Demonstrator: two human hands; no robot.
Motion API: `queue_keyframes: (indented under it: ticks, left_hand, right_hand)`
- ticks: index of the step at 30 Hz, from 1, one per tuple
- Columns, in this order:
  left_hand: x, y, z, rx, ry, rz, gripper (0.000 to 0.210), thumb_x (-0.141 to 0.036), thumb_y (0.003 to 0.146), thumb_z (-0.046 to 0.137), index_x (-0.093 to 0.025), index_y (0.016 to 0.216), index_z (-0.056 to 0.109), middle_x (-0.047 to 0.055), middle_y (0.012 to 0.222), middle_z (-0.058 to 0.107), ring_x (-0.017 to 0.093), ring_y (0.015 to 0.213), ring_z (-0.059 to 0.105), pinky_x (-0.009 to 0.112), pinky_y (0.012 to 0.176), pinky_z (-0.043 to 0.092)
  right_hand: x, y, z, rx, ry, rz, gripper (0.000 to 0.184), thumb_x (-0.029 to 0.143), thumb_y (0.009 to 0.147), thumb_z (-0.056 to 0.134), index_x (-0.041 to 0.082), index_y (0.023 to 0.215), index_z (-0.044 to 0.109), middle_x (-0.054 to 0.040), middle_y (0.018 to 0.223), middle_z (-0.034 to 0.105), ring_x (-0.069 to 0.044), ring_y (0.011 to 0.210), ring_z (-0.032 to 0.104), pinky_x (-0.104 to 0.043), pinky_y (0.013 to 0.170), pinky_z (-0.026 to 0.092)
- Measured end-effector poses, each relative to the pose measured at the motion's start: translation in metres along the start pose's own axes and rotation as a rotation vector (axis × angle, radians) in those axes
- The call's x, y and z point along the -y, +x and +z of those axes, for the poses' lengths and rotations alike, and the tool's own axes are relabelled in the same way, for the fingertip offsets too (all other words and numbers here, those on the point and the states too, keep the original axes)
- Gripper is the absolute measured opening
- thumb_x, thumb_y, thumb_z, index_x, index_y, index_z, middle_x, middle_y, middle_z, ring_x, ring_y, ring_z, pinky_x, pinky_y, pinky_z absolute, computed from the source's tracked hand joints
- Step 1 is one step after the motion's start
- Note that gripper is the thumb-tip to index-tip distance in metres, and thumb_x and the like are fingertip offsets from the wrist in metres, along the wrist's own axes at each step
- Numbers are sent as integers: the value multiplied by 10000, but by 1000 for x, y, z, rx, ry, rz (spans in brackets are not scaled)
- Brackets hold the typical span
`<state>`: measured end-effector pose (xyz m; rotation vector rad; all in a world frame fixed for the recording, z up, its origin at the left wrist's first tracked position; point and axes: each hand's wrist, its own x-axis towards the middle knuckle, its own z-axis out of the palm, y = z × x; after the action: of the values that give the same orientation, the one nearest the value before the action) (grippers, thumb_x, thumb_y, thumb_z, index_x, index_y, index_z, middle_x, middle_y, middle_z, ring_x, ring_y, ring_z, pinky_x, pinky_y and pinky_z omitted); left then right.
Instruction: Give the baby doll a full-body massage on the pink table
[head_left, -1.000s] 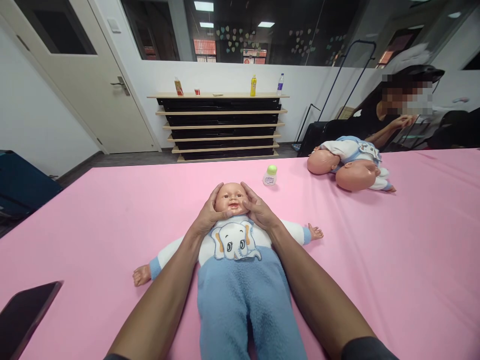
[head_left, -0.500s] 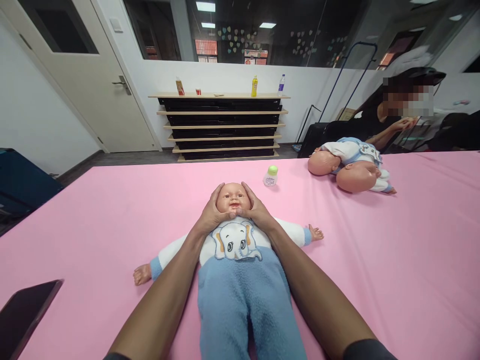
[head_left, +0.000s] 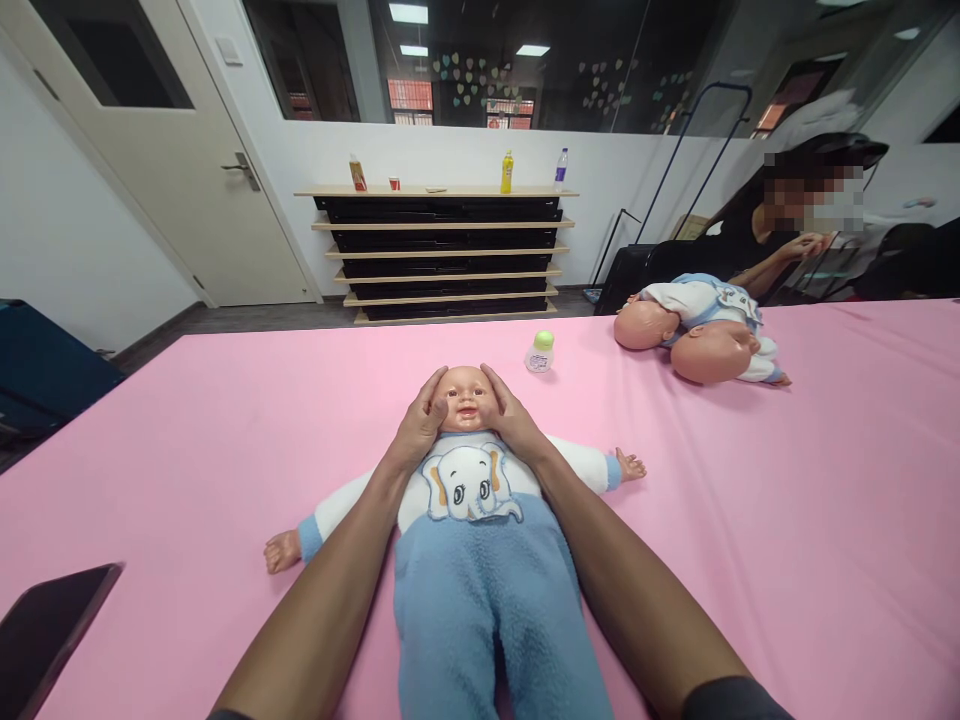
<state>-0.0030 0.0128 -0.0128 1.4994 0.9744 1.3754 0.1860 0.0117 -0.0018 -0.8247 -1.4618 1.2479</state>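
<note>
A baby doll [head_left: 469, 570] lies on its back with its head away from me, in a white top with an elephant face and blue trousers. My left hand [head_left: 421, 422] cups the left side of the doll's head, its thumb on the cheek beside the mouth. On the opposite side my right hand [head_left: 516, 415] curves round the head in the same way, thumb against the other cheek. The fingertips reach up toward the temples. Both doll arms are spread out sideways. Just beyond my right hand stands a small clear bottle with a green cap [head_left: 540, 353].
Pink cloth [head_left: 750, 540] covers the table. Two more dolls [head_left: 697, 330] lie at the far right edge, near a seated person [head_left: 772, 230]. A dark phone [head_left: 52, 630] rests at the near left. Behind the table stands a shelf stack [head_left: 442, 222] with bottles on top.
Both thumbs have moved apart, from the doll's chin out and up to its cheeks. The hands still hold the sides of the head.
</note>
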Motion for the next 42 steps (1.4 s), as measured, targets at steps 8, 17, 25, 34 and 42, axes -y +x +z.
queue_keyframes:
  ticks: [8,17,25,34,42]
  left_hand:
    - [-3,-2,0,49,173,21,1151,-566,553,856,-252,1523,320,116,1561,331,358,1438,320,500,1187,276]
    - [0,-1,1,24,237,59,1015,-589,658,775,-248,1509,339,106,1547,349,320,1430,341,470,1192,273]
    - [1,-4,7,-44,329,101,795,-624,849,570,-220,1499,354,114,1550,353,281,1438,334,446,1206,244]
    - [-2,-5,10,-57,301,99,665,-581,939,443,-209,1487,386,104,1545,373,243,1453,315,418,1226,198]
    - [8,0,10,-119,232,74,564,-529,1006,284,-238,1465,435,42,1538,407,181,1451,324,383,1238,190]
  right_hand:
    - [9,-4,1,0,-88,29,1098,505,659,833,264,1554,242,-63,1541,383,-269,1396,413,-409,1175,328]
    - [-2,0,0,-17,-218,-52,933,641,808,646,250,1555,246,-55,1582,312,-247,1455,320,-404,1210,260]
    - [-12,0,11,-157,-313,-100,708,635,953,401,217,1521,338,-50,1579,325,-193,1467,292,-368,1235,203]
    - [-9,1,14,-209,-208,-107,679,654,975,271,227,1484,411,-23,1549,384,-153,1455,313,-332,1235,205]
    - [-12,3,14,-244,-176,-101,661,616,989,294,178,1458,451,-49,1515,435,-158,1422,374,-323,1224,246]
